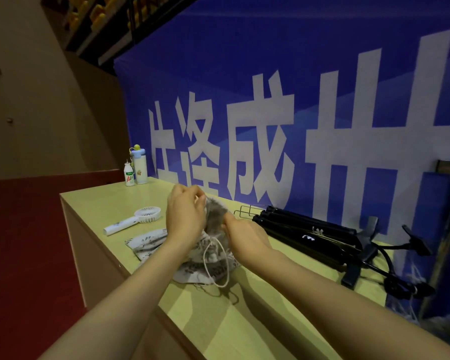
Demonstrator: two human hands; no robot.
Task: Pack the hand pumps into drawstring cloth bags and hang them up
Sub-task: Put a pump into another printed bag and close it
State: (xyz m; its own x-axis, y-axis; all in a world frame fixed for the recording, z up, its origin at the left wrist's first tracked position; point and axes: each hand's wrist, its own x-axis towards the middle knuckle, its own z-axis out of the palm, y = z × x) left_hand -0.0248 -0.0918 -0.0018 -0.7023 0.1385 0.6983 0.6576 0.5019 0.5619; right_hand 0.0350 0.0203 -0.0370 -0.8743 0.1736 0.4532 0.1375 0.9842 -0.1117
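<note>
The drawstring cloth bag (211, 258) stands near the front edge of the tabletop (102, 201), with its mouth raised and its lower part resting on the surface. The left hand (186, 214) pinches the far-left rim of the mouth. The right hand (242, 235) grips the rim opposite, fingers curled into the fabric. Together the two hands spread the opening. The cord loop (216, 263) hangs slack down the front of the bag. A second bag (146, 242) lies flat just to the left. The hand pumps (304, 229) lie in a black bundle on the tabletop to the right, apart from the bag and not yet packed.

Probable faults from this state:

- Both hands are occupied. Releasing one side to fetch a pump is likely to let the soft mouth collapse.
- The pumps look long relative to the bag. A hose or foot could snag the rim or the slack cord on entry.
- Hoses at the right end of the bundle appear tangled. Lifting one pump may drag its neighbours.
- The handheld fan (138, 219) lies near the left forearm and could be knocked.
</note>
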